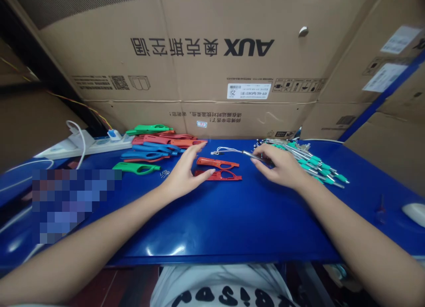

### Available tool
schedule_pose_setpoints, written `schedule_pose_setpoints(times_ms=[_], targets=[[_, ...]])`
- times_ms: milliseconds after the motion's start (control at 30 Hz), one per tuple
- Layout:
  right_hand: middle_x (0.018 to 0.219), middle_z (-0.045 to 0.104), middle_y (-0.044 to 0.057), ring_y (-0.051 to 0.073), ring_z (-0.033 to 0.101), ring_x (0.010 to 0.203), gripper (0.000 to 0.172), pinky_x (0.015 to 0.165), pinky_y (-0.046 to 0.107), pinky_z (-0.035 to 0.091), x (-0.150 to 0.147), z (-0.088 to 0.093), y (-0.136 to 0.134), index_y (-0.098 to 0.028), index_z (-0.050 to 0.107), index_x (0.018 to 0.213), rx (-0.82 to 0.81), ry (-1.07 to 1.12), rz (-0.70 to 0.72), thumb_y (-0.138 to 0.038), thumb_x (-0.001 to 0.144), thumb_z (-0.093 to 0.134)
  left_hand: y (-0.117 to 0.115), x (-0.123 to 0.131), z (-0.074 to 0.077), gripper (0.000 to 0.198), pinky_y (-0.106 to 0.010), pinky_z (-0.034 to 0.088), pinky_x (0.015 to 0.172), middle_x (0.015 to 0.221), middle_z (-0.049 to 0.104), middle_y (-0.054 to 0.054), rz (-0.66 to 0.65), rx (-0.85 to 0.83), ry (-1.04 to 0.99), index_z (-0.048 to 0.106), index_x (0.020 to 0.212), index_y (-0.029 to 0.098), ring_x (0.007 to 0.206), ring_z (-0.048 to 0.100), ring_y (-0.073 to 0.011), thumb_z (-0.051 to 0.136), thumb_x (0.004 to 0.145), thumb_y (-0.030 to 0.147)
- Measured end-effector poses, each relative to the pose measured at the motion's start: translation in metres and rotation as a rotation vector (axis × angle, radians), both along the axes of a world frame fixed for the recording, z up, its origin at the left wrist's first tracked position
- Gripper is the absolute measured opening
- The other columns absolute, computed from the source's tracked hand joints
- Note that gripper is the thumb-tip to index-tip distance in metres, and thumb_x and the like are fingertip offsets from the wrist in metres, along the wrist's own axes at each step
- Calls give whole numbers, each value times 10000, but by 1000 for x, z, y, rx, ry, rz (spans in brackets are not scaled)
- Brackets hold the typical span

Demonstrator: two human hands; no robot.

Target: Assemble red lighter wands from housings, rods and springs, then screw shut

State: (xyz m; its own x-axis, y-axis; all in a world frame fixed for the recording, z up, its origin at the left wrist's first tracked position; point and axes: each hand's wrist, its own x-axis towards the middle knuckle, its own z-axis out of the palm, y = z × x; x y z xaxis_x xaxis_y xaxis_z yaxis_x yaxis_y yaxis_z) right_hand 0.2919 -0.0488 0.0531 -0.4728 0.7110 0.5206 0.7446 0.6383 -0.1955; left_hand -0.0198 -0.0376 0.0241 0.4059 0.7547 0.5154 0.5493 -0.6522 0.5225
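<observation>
Two red lighter shell halves lie one behind the other on the blue table: the rear half [217, 162] and the front half [229, 176]. Over their left end is my left hand [184, 172], its fingers spread and the thumb overlapping the front half; it grips nothing. To the right of the shells, my right hand [282, 165] has its fingers closed round a thin metal lighter rod [247, 153]. White wires [227, 149] run leftward from the rod's end. My fingers hide the rest of the rod.
A stack of green, red and blue lighter shells [149, 147] lies at the left, with small screws [165, 174] close by. Metal rods with teal parts [318, 165] are heaped at the right. A white power strip [109, 143] and a cardboard wall [199, 77] stand behind.
</observation>
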Motion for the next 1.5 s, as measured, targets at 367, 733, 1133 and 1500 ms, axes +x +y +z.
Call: schedule_pose_setpoints(times_ms=[367,733,1133,1500], targets=[[1096,723,94,230,671,953,256,820,348,494,-7,-9,1,-219,635,1110,-137,-31,86,-347,1024,431,-14,6,3,426,-343,541,972,931,704,-11,-46,11,-40,562,1367,226,921,687,-169,619,957,326],[901,730,60,165,639,748,296,676,286,498,-10,1,-6,-185,710,1083,-592,132,264,-412,950,574,-8,8,5,242,-266,543,705,961,760,-41,-10,-68,-171,754,986,194,841,686,-170,648,935,406],[938,691,60,179,615,808,212,757,328,489,0,-4,6,-195,683,950,-505,76,235,-388,935,598,1,3,-4,256,-294,556,829,1048,696,-76,-177,11,60,729,1148,190,926,677,-176,547,998,290],[950,682,75,178,618,798,224,728,314,484,3,-10,12,-184,730,941,-515,2,230,-366,931,601,8,7,-16,205,-324,577,842,1025,669,-84,-210,168,154,714,1105,176,942,667,-181,541,1000,209]])
